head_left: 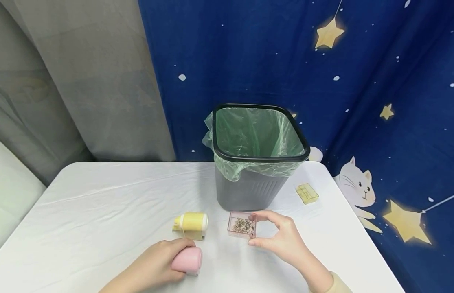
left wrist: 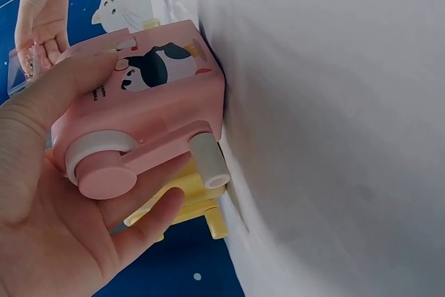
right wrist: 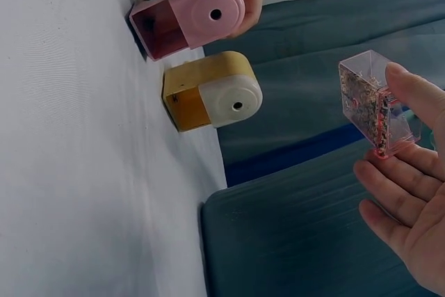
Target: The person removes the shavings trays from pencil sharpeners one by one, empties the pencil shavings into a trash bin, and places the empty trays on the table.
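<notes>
My left hand (head_left: 159,260) grips a pink pencil sharpener (left wrist: 149,95) with a crank handle and a printed panda, standing on the table. Its drawer slot is open and hollow in the right wrist view. Between thumb and fingers, my right hand (head_left: 283,238) holds a clear pink shavings drawer (right wrist: 372,102) off the table, with pencil shavings (head_left: 243,226) inside. A yellow pencil sharpener (head_left: 193,223) with a white front stands just beyond the left hand, its drawer slot likewise hollow.
Behind the hands stands a grey trash bin (head_left: 245,189) with a black rim and a green plastic liner (head_left: 248,134). To its right lies a clear yellow drawer (head_left: 307,193). A white cloth covers the table (head_left: 113,203); curtains (head_left: 197,49) hang behind.
</notes>
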`<state>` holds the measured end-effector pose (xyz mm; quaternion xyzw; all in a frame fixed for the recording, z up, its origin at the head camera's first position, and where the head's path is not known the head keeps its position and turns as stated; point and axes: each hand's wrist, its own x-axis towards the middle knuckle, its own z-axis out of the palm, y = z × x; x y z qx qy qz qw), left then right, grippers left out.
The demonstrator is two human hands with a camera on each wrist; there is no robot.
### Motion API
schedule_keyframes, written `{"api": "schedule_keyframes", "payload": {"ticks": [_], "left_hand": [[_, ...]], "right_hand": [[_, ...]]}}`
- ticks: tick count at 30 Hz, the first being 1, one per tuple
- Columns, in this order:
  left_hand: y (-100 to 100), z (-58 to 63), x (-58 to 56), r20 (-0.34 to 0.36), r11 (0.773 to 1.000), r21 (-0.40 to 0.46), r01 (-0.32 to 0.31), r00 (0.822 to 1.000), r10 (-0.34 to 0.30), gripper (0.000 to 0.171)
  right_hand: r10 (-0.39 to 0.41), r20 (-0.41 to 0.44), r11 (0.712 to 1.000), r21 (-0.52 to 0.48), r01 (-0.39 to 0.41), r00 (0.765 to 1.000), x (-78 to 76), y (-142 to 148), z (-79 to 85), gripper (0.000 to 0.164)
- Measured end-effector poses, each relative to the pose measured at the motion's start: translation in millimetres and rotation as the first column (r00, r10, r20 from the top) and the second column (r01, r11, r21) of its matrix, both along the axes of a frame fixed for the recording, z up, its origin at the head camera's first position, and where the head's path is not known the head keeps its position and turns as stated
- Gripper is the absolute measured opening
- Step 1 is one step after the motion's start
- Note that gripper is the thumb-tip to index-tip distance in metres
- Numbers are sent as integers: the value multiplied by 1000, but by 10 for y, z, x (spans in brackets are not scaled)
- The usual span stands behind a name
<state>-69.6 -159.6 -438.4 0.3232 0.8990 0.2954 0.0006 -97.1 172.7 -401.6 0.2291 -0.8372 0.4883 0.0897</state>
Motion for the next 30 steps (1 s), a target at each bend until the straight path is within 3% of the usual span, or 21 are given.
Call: {"api": "schedule_keyframes", "payload": {"ticks": [10,18,22,30], "left_hand": [[34,-23,-46,-36,1000,10,22,999,-21,55],[44,-12,-79,-26,999,-29,31,999,-32,55],[49,-3,-88,-60,998,-60,34,997,-37,59],[28,102,-130,-76,995,-69,76,994,-81,64]], "right_hand": [[3,-48,1000,13,-2,999,-5,37,37,52],[-13,-73,999,29,16,997,-10,63,97,53],[-9,-76,1000,15,10,997,-13,81,123,53],[-26,-81,1000,-5,26,996,-6,119,192,54]]}}
